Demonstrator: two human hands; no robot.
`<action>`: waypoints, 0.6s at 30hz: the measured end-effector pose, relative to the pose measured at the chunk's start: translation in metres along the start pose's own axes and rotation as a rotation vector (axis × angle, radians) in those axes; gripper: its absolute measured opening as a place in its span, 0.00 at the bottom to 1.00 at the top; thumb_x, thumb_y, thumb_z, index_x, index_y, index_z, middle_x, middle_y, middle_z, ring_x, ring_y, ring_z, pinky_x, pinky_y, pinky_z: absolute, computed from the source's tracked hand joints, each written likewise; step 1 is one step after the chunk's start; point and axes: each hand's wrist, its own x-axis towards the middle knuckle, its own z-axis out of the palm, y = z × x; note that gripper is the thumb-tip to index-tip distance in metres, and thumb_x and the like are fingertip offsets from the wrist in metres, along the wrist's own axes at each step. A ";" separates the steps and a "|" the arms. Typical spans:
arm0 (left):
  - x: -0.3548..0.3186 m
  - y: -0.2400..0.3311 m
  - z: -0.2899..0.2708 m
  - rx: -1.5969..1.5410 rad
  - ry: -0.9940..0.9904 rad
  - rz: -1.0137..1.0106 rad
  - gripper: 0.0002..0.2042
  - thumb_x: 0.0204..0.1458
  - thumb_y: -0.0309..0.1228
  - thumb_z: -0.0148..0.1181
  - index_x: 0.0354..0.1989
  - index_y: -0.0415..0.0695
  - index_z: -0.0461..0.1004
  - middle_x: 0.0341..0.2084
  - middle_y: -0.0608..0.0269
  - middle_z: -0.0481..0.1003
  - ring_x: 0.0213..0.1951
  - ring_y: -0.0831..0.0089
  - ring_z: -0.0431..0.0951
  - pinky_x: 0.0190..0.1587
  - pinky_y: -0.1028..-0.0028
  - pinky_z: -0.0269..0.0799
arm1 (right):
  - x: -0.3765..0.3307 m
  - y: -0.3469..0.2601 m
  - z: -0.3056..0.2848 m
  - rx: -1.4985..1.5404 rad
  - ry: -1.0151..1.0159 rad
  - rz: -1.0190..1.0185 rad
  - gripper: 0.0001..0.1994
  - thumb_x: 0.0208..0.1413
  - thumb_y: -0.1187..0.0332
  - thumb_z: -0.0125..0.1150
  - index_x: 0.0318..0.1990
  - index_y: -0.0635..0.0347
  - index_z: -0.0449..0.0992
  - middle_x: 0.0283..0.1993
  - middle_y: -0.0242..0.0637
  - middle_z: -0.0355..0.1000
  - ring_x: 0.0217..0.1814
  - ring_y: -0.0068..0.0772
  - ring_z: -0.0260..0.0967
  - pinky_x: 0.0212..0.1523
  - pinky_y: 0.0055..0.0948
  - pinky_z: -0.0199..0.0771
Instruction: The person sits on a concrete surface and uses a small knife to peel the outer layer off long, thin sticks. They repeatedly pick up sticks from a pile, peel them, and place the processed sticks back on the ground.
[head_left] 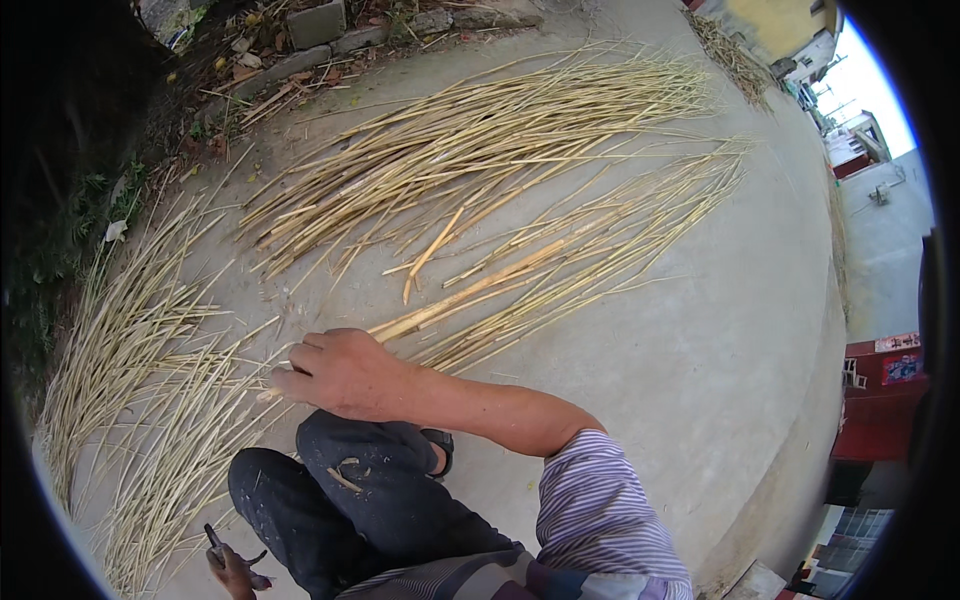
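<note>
My right hand (345,375) reaches across from the lower right, its fingers closed round a thick tan dry stalk (480,286). The stalk's cut end (268,395) sticks out past my fingers, and its long part runs to the upper right over thinner yellow stalks (590,290) on the ground. At the lower left, beside my knee, my left hand (234,574) is closed round a small dark hand tool (213,537). The tool's exact kind is hard to make out. A bent, broken piece of stalk (432,250) lies beyond my right hand.
A large pile of long stalks (480,135) lies ahead on the concrete ground (740,370). Another loose pile (160,370) spreads along the left. Bricks (316,24) and leaf litter border the far left. My bent knees (350,450) are close below my right hand.
</note>
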 end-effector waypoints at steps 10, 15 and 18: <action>-0.099 0.281 0.078 -0.677 -0.309 0.492 0.20 0.59 0.46 0.55 0.43 0.37 0.68 0.17 0.61 0.69 0.17 0.76 0.69 0.20 0.79 0.65 | 0.059 -0.152 -0.013 0.431 -0.042 0.061 0.19 0.46 0.74 0.62 0.46 0.63 0.66 0.41 0.46 0.68 0.43 0.49 0.70 0.40 0.39 0.73; -0.119 0.289 0.065 -0.654 -0.341 0.565 0.20 0.53 0.45 0.65 0.36 0.38 0.70 0.22 0.60 0.74 0.21 0.76 0.74 0.22 0.78 0.70 | 0.056 -0.199 -0.020 0.549 -0.133 0.154 0.17 0.45 0.79 0.62 0.42 0.61 0.65 0.39 0.44 0.67 0.40 0.46 0.69 0.38 0.37 0.71; -0.131 0.282 0.052 -0.706 -0.332 0.505 0.13 0.54 0.36 0.66 0.37 0.39 0.74 0.24 0.68 0.77 0.25 0.84 0.74 0.29 0.81 0.70 | 0.058 -0.218 -0.016 0.538 -0.128 0.113 0.17 0.44 0.79 0.64 0.42 0.61 0.65 0.39 0.43 0.67 0.38 0.44 0.70 0.37 0.36 0.71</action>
